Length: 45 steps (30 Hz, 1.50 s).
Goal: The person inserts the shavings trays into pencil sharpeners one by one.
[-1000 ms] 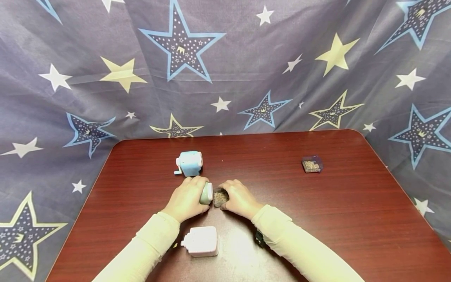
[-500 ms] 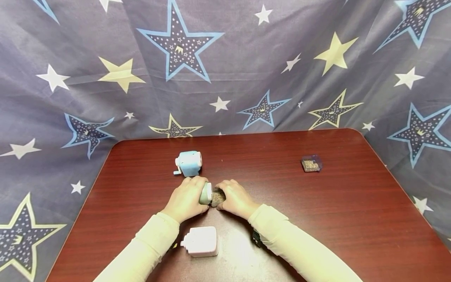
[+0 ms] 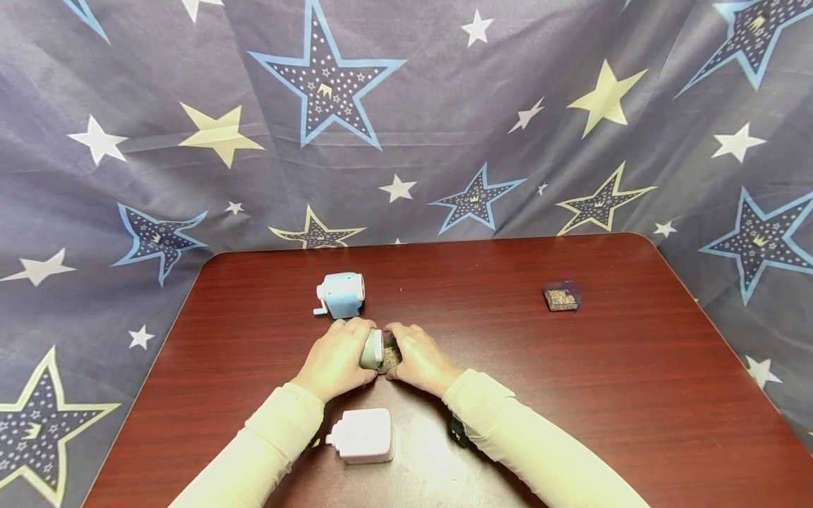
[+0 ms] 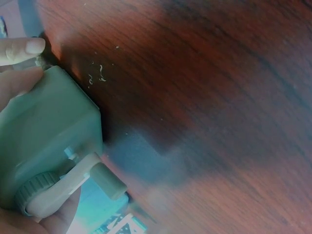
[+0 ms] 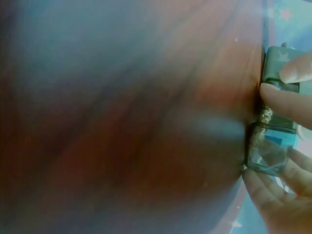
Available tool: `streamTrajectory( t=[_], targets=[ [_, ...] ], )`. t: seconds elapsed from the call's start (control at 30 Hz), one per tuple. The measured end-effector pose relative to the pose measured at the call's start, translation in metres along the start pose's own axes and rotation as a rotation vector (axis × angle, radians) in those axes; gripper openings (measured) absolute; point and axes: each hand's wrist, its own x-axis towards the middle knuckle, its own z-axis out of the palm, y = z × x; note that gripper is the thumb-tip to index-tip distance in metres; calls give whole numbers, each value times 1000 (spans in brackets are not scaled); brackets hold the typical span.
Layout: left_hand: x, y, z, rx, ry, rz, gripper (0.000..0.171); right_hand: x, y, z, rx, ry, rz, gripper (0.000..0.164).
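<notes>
My left hand (image 3: pixel 336 358) grips a green hand-crank pencil sharpener (image 3: pixel 370 349) that lies on the table. In the left wrist view its crank handle (image 4: pixel 109 180) points out from the near end. From the right, my right hand (image 3: pixel 422 358) holds a clear shavings drawer (image 3: pixel 389 358) between thumb and fingers. Pencil shavings fill part of that drawer. Its end meets the sharpener's white-rimmed side; the right wrist view shows the clear drawer (image 5: pixel 267 153) lined up against the green body. How far it reaches inside is hidden by the fingers.
A blue crank sharpener (image 3: pixel 344 294) stands behind my left hand. Nearer to me lies a pink sharpener (image 3: pixel 365 435), between the forearms. A purple drawer with shavings (image 3: pixel 561 297) sits at the far right. Loose shavings (image 4: pixel 101 73) dot the table.
My right hand has moved left with the drawer, closing the small gap to the green sharpener. The left hand and its sharpener have stayed in place.
</notes>
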Motion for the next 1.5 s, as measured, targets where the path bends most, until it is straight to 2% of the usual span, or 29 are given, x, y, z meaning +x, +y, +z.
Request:
streamTrajectory(
  t=[0.2,0.63,0.9,1.17,1.5],
  targets=[
    [0,0,0,4,4,4,68,0,0,2,29,25,14,77],
    [0,1,0,-1,9,11,66,3,1,1,13,-9,-39,62],
    [0,0,1,5,39,36,67,4,1,0,42,-38,-20,67],
    [0,0,0,4,22,24,67,3,-2,0,56,-51,-12,67],
    [-1,0,-1,6,8,14,68,-2,1,-6,125,-97,32,80]
  ],
)
